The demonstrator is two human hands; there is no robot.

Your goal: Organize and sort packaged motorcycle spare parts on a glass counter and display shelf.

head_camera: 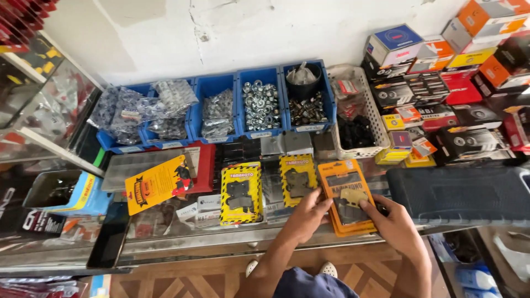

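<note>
The person's left hand (pixel 307 214) rests on the glass counter (pixel 232 243) at the left edge of an orange blister pack (pixel 343 185), its fingers bent and pressed lightly together, the fingertips touching the pack's card; the right hand (pixel 393 223) lies on the near right corner of the same pack, thumb laid across the card near a pale brake pad (pixel 353 196) under the clear bubble, the other fingers curled around the edge so that the pack is pinched between thumb and fingers; the pack sits on top of a small stack of like orange packs, near the front edge of the counter and right of centre.

Just left of it lies a yellow blister pack (pixel 298 177) with a dark pad, and further left a yellow-and-black striped pack (pixel 241 193); a yellow card (pixel 157 183) lies tilted over a red tray (pixel 205 165) at the left; a black phone (pixel 109 237) lies at the near left.

Along the far wall stand blue bins (pixel 265 74) of nuts and bagged hardware; a white basket (pixel 372 118) stands to their right; stacked boxes (pixel 441 60) fill the far right; a dark plastic case (pixel 458 193) sits right of the hands.
</note>
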